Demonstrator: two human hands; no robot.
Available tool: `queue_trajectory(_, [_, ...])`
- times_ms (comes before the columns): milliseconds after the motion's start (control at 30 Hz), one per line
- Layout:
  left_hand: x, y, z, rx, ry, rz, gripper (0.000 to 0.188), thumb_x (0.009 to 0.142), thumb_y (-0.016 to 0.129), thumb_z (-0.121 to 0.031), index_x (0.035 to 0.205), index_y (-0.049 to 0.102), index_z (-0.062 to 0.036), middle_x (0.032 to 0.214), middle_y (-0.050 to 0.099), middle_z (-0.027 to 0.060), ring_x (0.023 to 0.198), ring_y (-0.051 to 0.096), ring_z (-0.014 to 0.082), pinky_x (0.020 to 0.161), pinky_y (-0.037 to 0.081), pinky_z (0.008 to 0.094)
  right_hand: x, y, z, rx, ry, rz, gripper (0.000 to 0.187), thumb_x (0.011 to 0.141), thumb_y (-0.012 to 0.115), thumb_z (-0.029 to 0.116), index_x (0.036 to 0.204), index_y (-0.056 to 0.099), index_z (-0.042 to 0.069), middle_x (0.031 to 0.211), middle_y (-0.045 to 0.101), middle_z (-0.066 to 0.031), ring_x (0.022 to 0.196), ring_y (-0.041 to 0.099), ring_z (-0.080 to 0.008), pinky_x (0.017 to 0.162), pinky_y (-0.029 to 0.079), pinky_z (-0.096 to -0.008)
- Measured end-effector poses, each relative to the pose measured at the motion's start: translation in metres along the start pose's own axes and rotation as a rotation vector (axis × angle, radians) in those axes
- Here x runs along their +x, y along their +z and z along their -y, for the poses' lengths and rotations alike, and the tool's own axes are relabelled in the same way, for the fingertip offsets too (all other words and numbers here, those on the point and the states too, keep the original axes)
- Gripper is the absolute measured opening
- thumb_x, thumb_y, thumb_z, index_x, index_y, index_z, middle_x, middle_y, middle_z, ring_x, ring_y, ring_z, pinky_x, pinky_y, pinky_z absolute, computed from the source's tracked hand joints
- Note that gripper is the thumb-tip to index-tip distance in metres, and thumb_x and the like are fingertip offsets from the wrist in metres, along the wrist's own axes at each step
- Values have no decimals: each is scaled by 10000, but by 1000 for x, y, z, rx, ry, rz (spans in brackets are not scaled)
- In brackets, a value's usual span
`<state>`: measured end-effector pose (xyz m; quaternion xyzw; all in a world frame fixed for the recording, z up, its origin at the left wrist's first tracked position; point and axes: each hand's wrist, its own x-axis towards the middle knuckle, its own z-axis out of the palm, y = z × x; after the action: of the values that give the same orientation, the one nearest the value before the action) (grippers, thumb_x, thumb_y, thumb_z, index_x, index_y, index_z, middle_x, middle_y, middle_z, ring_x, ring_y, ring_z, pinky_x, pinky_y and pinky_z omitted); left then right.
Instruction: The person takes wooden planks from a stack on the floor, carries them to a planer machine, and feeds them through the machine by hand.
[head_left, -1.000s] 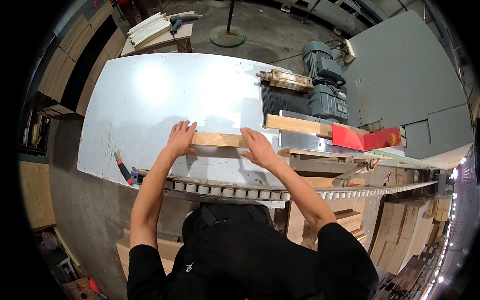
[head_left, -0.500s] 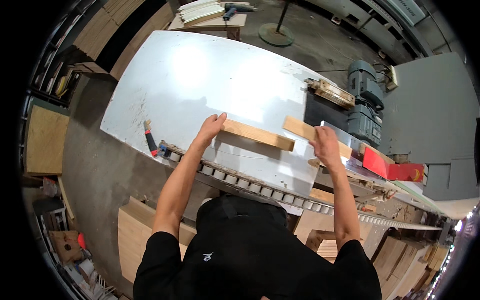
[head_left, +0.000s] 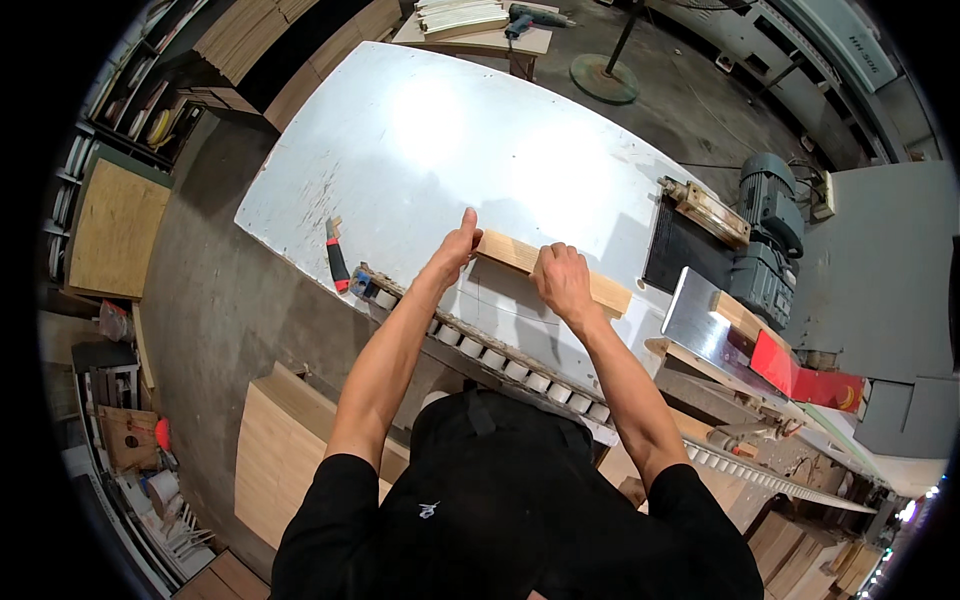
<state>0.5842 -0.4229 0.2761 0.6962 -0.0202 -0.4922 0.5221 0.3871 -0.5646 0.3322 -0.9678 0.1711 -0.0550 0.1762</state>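
A pale wooden strip (head_left: 507, 250) lies slantwise in front of me, over the white tabletop (head_left: 400, 170). My right hand (head_left: 563, 280) is closed over its middle, knuckles up. At its left end is my left hand (head_left: 458, 250), fingers curled against the wood and thumb sticking up. Whether a second strip lies against the first is hard to tell, as my right hand covers the middle. Left of my hands, a utility knife with a red and black handle (head_left: 338, 262) rests on the table.
White rollers (head_left: 515, 371) line the near table edge. To the right are a shiny metal plate (head_left: 692, 310), a red guard (head_left: 775, 362), a wooden piece (head_left: 738, 313) and a grey motor (head_left: 768, 205). A power drill (head_left: 525, 20) lies on a far bench. Stacked boards (head_left: 285, 440) stand lower left.
My right hand has moved left from the machine side with its strip, and now grips wood close to my left hand. My left thumb has lifted. The whole view has shifted.
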Motion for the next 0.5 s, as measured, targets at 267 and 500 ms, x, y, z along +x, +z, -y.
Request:
queue_trajectory(267, [-8, 14, 0, 268, 211, 58, 546, 897, 640, -434, 1120, 677, 63, 1021, 688, 132, 931, 602, 216, 845, 476, 360, -57, 3, -45, -39, 241, -362, 741, 821, 746, 286, 1372, 434, -97, 1371, 491, -297, 1277, 455, -424, 1083, 347, -497])
queue_trajectory(500, [2, 20, -4, 371, 220, 36, 594, 802, 692, -398, 1091, 663, 121, 1024, 689, 231, 938, 656, 290, 812, 516, 396, -114, 24, -106, 956, 864, -326, 419, 983, 551, 304, 1195, 545, -57, 1042, 589, -96, 935, 506, -165, 849, 421, -334])
